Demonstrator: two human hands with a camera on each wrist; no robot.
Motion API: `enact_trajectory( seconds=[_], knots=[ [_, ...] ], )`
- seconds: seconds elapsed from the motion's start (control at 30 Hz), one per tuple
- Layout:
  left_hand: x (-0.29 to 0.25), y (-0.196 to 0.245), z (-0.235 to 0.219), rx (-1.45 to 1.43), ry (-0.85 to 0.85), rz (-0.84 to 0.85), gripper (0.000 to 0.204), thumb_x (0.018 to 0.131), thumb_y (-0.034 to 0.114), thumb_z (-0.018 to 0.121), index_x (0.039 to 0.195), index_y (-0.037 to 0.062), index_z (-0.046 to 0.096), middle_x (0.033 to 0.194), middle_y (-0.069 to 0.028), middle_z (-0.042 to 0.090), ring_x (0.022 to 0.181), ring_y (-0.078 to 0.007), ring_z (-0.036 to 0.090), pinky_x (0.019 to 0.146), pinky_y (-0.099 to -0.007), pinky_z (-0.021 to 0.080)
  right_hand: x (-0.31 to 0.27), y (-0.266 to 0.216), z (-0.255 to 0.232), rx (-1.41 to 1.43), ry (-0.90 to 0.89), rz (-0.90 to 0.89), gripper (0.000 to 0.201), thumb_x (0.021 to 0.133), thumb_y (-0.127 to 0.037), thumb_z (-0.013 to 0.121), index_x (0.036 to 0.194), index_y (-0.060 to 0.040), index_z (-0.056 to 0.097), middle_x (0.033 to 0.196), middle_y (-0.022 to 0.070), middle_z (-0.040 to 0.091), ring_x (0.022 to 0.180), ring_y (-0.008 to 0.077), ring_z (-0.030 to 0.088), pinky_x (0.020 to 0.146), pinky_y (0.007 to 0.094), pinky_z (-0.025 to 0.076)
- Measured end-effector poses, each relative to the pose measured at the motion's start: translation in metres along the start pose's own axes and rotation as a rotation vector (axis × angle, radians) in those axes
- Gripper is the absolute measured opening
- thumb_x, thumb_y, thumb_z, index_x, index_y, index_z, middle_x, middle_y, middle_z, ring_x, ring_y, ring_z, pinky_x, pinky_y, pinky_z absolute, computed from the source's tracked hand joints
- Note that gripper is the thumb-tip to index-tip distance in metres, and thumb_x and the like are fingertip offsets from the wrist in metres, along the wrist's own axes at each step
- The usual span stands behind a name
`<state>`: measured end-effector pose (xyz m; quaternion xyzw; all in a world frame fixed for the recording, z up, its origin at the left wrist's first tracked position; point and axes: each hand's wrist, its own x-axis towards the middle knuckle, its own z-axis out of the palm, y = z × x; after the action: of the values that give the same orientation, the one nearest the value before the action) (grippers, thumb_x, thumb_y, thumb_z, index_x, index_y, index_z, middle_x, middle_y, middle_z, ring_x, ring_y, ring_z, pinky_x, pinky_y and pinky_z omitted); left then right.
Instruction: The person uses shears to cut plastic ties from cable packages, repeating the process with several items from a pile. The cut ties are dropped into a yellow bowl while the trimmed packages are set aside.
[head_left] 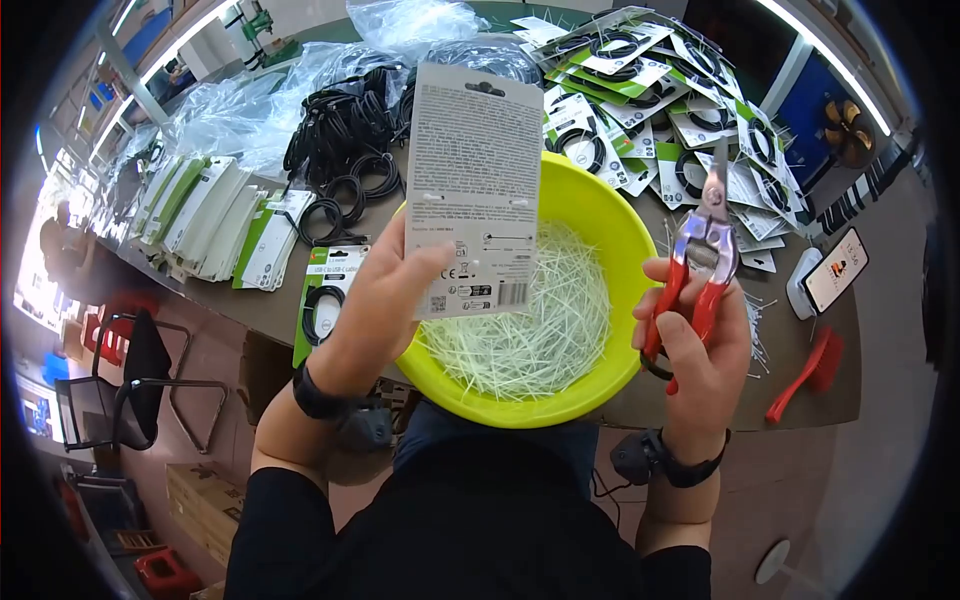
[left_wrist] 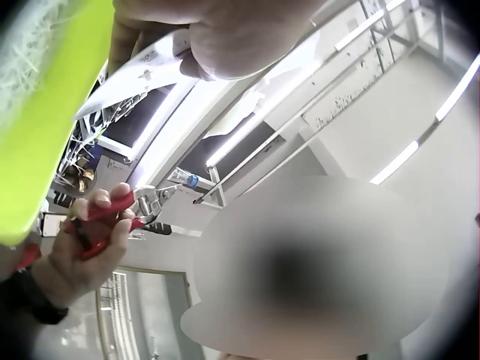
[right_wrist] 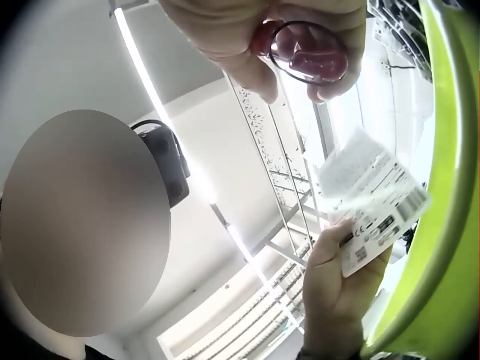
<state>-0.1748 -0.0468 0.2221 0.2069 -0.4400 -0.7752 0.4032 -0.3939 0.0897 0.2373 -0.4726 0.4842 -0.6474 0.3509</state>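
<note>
My left hand (head_left: 385,290) holds a printed packaging card (head_left: 475,190) by its lower left, thumb across the front. Small print, a barcode and a hang hole show on its face. My right hand (head_left: 705,355) grips red-handled pruning shears (head_left: 700,250), blades pointing up, to the right of the card. In the right wrist view, the card (right_wrist: 379,206) is upright in the left hand (right_wrist: 330,277). Below both hands sits a yellow-green basin (head_left: 625,225) with many thin white plastic strips (head_left: 530,350) inside.
Carded black cables (head_left: 690,110) are heaped at the back right. Loose black cables (head_left: 345,130) and a row of flat cards (head_left: 200,215) lie on the left. One carded cable (head_left: 322,310) lies beside the basin. A phone (head_left: 835,270) and a red brush (head_left: 815,370) are at right.
</note>
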Motion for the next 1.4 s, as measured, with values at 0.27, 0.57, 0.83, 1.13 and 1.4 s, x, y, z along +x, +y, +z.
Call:
enact_trajectory(
  seconds=[0.27, 0.57, 0.83, 1.13, 1.4],
  knots=[
    [-0.016, 0.0, 0.054, 1.387, -0.452, 0.563, 0.069, 0.078, 0.015, 0.067, 0.135, -0.002, 0.033, 0.131, -0.0177, 0.043, 0.118, -0.0288, 0.046, 0.095, -0.0388, 0.042, 0.009, 0.008, 0.042, 0.273, 0.155, 0.006, 0.054, 0.082, -0.002, 0.058, 0.131, 0.0029, 0.035, 0.118, 0.0169, 0.053, 0.102, 0.0249, 0.059, 0.082, 0.0335, 0.051],
    [0.005, 0.006, 0.034, 0.276, -0.084, -0.094, 0.047, 0.091, 0.017, 0.055, 0.131, -0.0016, 0.038, 0.118, -0.0123, 0.054, 0.103, -0.0188, 0.056, 0.086, -0.0301, 0.047, 0.016, 0.011, 0.037, 0.486, 0.059, 0.156, 0.051, 0.083, 0.001, 0.054, 0.13, 0.0027, 0.037, 0.117, 0.0145, 0.055, 0.107, 0.0209, 0.055, 0.089, 0.0339, 0.047],
    [0.011, 0.008, 0.013, 0.227, -0.011, 0.132, 0.032, 0.096, 0.015, 0.047, 0.123, -0.001, 0.043, 0.109, -0.0085, 0.057, 0.098, -0.0129, 0.058, 0.082, -0.0268, 0.05, 0.017, 0.023, 0.009, 0.178, 0.197, -0.123, 0.044, 0.083, -0.005, 0.063, 0.124, -0.0003, 0.047, 0.11, 0.0097, 0.059, 0.094, 0.0154, 0.058, 0.081, 0.0288, 0.047],
    [0.011, 0.005, 0.003, 0.54, 0.148, 0.406, 0.025, 0.096, 0.015, 0.048, 0.117, 0.0017, 0.046, 0.1, -0.0038, 0.057, 0.09, -0.008, 0.054, 0.079, -0.0224, 0.045, 0.005, 0.011, 0.015, -1.003, -0.081, -0.398, 0.051, 0.064, -0.006, 0.075, 0.113, -0.0023, 0.058, 0.098, 0.0111, 0.063, 0.09, 0.0255, 0.059, 0.083, 0.0346, 0.045],
    [0.007, 0.001, 0.007, 0.801, 0.173, 0.567, 0.027, 0.094, 0.014, 0.051, 0.117, 0.0004, 0.046, 0.097, -0.0028, 0.056, 0.085, -0.0076, 0.051, 0.075, -0.0218, 0.042, 0.007, 0.011, 0.023, -1.084, -0.075, -0.424, 0.052, 0.06, -0.006, 0.076, 0.11, -0.0032, 0.06, 0.096, 0.0101, 0.063, 0.089, 0.0276, 0.059, 0.08, 0.0372, 0.044]
  ],
)
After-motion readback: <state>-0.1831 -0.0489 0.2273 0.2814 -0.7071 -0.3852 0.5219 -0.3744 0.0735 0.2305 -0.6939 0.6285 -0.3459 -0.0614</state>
